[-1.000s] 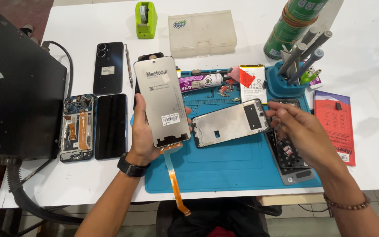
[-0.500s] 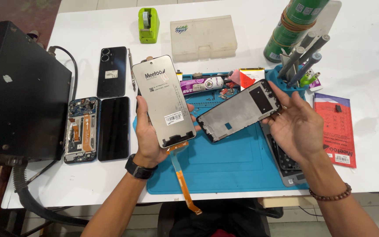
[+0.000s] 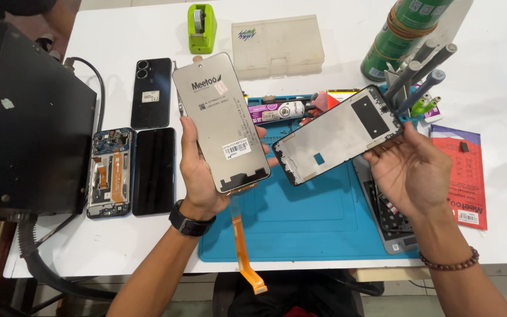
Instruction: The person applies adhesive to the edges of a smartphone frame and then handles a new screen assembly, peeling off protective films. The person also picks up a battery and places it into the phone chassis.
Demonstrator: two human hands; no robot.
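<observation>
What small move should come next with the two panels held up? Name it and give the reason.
Probably bring the frame panel in the right hand level with the display panel in the left hand. They are apart and tilted differently above the blue mat, and the orange flex cable hangs loose below the display, so it likely needs keeping free first.

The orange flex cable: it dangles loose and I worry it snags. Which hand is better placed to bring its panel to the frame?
Probably the left hand: it already grips the display panel whose flex cable hangs free, while the right hand holds the frame tilted beside it.
</observation>
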